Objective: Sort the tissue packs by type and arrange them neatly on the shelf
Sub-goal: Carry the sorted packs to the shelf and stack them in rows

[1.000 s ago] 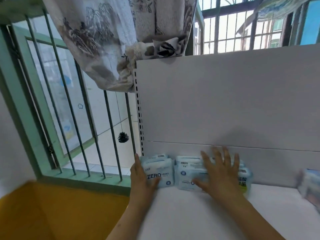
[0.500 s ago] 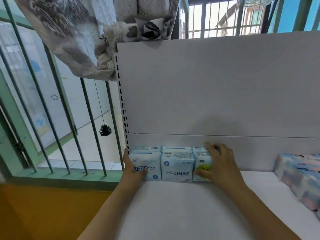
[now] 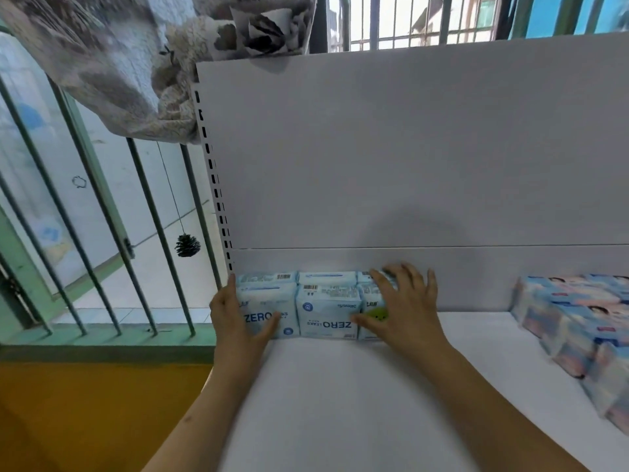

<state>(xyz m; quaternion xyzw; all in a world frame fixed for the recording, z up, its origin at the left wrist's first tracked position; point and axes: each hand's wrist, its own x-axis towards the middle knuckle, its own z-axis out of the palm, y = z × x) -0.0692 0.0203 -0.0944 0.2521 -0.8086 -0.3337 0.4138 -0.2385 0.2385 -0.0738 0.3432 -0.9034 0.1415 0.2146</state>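
Observation:
Three pale blue tissue packs stand in a row at the back left of the white shelf (image 3: 340, 403), with more packs behind them. The left pack (image 3: 262, 306) reads ZERO, the middle pack (image 3: 326, 311) reads ZERO upside down, and the right pack (image 3: 372, 306) has a green spot. My left hand (image 3: 235, 318) holds the left pack's outer side, thumb across its front. My right hand (image 3: 405, 308) lies over the right pack, fingers spread on its top and thumb on its front. A pile of pink-and-blue patterned packs (image 3: 578, 328) lies at the shelf's right.
The shelf's white back panel (image 3: 408, 158) rises behind the packs, with a slotted upright (image 3: 212, 172) at its left edge. Left of the shelf are a barred window (image 3: 102, 233), a hanging pine cone (image 3: 187, 245) and a bunched curtain (image 3: 136, 63). An orange surface (image 3: 85, 403) lies below.
My right hand has slid right off the middle pack onto the right one, baring the middle pack's front. The three packs now stand squared together. The view has shifted right, showing the patterned packs.

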